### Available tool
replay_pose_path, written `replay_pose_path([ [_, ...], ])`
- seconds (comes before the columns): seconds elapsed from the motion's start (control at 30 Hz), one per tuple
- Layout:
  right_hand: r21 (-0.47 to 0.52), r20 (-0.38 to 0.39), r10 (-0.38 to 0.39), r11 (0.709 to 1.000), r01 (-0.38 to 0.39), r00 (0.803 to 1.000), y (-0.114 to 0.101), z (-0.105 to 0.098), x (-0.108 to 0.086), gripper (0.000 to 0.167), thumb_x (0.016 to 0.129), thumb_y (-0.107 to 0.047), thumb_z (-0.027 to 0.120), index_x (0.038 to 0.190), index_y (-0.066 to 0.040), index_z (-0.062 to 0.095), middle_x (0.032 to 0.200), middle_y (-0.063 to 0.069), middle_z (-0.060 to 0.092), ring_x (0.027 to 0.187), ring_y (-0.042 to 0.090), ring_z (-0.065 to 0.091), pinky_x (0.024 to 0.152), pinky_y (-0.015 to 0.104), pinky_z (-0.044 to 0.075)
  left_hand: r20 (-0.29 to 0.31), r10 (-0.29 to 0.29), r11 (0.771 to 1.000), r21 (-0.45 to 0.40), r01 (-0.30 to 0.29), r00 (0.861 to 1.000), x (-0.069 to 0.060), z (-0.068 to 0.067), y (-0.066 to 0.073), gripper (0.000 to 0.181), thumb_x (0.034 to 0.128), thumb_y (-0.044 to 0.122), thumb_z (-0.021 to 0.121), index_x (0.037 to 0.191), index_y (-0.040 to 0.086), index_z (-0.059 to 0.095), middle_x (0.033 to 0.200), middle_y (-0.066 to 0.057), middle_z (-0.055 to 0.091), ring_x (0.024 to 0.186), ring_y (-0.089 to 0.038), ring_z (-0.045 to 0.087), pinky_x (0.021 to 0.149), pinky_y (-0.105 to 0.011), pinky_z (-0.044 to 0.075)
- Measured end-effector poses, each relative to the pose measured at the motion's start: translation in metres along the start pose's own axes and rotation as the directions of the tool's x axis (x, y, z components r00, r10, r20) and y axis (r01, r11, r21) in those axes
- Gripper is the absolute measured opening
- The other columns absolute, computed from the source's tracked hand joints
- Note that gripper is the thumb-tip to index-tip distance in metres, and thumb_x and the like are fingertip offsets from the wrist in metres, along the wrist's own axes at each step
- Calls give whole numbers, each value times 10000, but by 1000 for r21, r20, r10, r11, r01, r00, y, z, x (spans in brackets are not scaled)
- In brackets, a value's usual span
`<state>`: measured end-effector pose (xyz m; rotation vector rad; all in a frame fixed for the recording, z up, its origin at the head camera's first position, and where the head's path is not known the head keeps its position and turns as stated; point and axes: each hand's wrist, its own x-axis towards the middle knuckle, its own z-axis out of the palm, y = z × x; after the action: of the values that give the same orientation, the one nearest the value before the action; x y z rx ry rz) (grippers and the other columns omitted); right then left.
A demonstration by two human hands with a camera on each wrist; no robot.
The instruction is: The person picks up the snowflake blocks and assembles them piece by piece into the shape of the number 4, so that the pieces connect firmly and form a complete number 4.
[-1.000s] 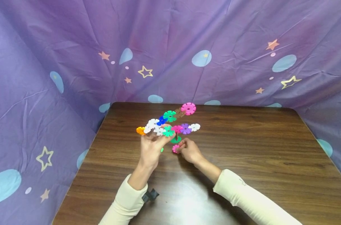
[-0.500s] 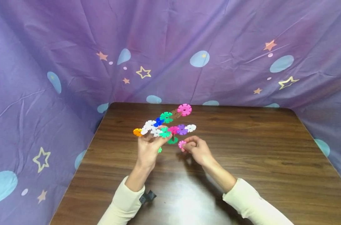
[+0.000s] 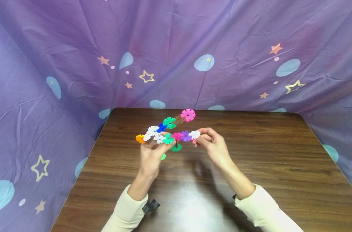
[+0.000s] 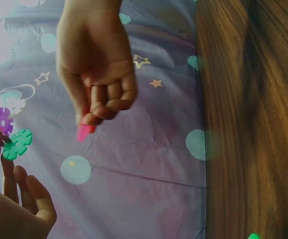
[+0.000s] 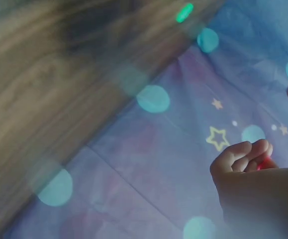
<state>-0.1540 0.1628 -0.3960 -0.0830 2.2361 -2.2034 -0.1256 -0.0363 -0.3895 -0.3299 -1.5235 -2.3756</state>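
My left hand [image 3: 152, 158] grips a branching assembly of interlocking snowflake discs [image 3: 168, 139], held up above the table. One branch ends in a pink disc [image 3: 188, 115], the nearer one in a white disc [image 3: 194, 134], with a purple disc [image 3: 186, 136] beside it. An orange disc [image 3: 140, 138] sits at the left end, and a green disc [image 3: 176, 147] hangs underneath. Thumb and fingers of my right hand [image 3: 216, 146] pinch a loose pink snowflake disc [image 4: 83, 131], close to the white disc; in the head view the fingers mostly hide it.
A bright green disc [image 3: 163, 157] lies on the brown wooden table [image 3: 266, 161], near my left wrist. Behind and to the left hangs a purple curtain [image 3: 170, 54] with stars and blue spots. A black strap piece [image 3: 151, 206] shows at the left cuff.
My right hand has carried the pink disc up and to the right, from low near the table to the white end disc. The left hand keeps its grip on the assembly, barely shifting.
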Motion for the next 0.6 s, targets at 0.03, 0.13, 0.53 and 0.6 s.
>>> replay_pose_path([
  [0.03, -8, 0, -15, 1000, 15, 1000, -3, -1, 0, 229, 959, 34, 603, 1187, 44, 584, 766, -80, 718, 741, 68, 691, 790, 290, 625, 2, -1, 1000, -4, 1, 1000, 0, 0, 0, 491, 761, -215, 699, 915, 241, 793, 914, 81, 777, 882, -78, 724, 826, -240, 600],
  [0.13, -57, -9, -56, 997, 56, 998, -12, -4, 0, 253, 962, 12, 608, 1215, 32, 610, 774, -117, 723, 754, 58, 683, 782, 261, 609, 14, 2, 1000, 4, -2, 1000, 0, -1, 0, 508, 765, -208, 692, 888, 275, 790, 909, 97, 769, 877, -69, 717, 806, -226, 592],
  [0.53, -99, -11, -229, 969, 227, 973, -40, -8, -5, 204, 978, -95, 699, 1181, -113, 693, 850, -156, 753, 865, 30, 711, 812, 193, 569, 83, -9, 1000, 21, 8, 997, -2, -3, -2, 454, 791, -175, 706, 880, 263, 785, 887, 80, 758, 841, -79, 724, 800, -223, 608],
  [0.6, -83, -4, -247, 966, 246, 969, -44, -7, -7, 200, 976, -73, 694, 1163, -142, 700, 857, -148, 752, 852, 36, 711, 803, 195, 575, 94, -4, 1000, 24, 1, 996, -2, -2, -2, 451, 792, -168, 706, 886, 267, 781, 886, 87, 760, 843, -74, 724, 807, -223, 607],
])
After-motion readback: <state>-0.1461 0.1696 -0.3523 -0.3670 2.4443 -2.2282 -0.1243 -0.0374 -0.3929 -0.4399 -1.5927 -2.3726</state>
